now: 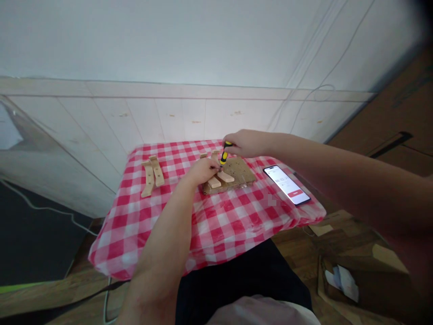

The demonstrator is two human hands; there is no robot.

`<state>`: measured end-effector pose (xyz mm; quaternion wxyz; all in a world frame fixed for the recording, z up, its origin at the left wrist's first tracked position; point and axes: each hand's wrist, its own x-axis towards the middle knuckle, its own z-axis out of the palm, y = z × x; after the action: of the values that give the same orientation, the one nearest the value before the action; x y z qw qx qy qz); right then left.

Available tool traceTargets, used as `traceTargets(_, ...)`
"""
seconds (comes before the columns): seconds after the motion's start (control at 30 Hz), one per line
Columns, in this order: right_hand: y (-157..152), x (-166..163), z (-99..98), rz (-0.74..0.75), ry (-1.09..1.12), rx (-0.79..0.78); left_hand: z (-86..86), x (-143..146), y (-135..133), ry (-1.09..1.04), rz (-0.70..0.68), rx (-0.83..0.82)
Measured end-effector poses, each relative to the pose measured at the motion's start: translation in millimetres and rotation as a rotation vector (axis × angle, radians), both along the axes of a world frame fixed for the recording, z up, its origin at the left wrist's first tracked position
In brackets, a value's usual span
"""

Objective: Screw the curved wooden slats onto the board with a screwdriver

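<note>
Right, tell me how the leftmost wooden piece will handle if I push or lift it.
The leftmost wooden piece should stay stiff, as it looks like solid wood. Being slim, it is probably light. Long and flat-faced, it would likely slide rather than roll on the checked cover, and might bump the neighbouring piece close beside it.

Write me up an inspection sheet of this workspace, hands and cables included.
Surface: checked red-and-white cloth, wrinkled near its front edge.
Job's things: two wooden pieces on a brown board; two more notched pieces lie apart at left.
Clutter: phone, screen lit, right of the board.
Grip: right hand holds a yellow-and-black screwdriver; left hand has its fingers by the tip, hold unclear.
Cables: thin ones run along the wall; another hangs at left, off the table.
Surroundings: open cardboard box on the floor.
</note>
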<state>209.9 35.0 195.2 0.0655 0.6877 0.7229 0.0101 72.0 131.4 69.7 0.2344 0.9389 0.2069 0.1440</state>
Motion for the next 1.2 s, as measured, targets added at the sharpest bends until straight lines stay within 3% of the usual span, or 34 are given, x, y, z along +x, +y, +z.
traceTargets(0.1, 9.4, -12.9, 2.1, -0.211, -0.203, 0.157, -0.2, 0.4, 0.9, 0.016, -0.017, 0.001)
traceTargets(0.17, 10.3, -21.0, 2.8, -0.228, -0.181, 0.173, -1.0, 1.1, 2.2, 0.021, -0.005, 0.014)
traceTargets(0.33, -5.9, -18.9, 1.2, 0.032, -0.028, -0.082, -0.9, 1.0, 1.2, 0.018, 0.045, 0.039)
traceTargets(0.53, 3.0, -11.8, -23.4, 0.286, 0.276, 0.000, 3.4, 1.3, -4.9, 0.118, 0.070, 0.101)
traceTargets(0.63, 3.5, -16.9, -27.5, 0.414, 0.280, 0.013, 3.5, 2.2, -6.9, 0.152, 0.111, 0.164)
traceTargets(0.77, -38.4, -30.7, -38.9, 0.234, 0.242, 0.275, 5.1, 1.7, -9.4, 0.107, 0.113, 0.095)
traceTargets(0.83, -69.5, -44.9, -59.5, 0.148, 0.249, 0.330, 7.2, 1.4, -10.8, 0.084, 0.105, 0.058)
traceTargets(0.93, -102.1, -68.2, -100.8, -0.094, 0.298, 0.342, 8.6, 1.6, -11.9, 0.091, 0.094, 0.034)
traceTargets(1.03, -105.7, -81.3, -130.9, -0.196, 0.315, 0.324, 5.7, 1.5, -10.4, 0.069, 0.073, 0.034)
traceTargets(1.2, -96.7, -81.0, -147.5, -0.197, 0.354, 0.290, -0.4, -0.3, -5.7, 0.035, 0.042, 0.026)
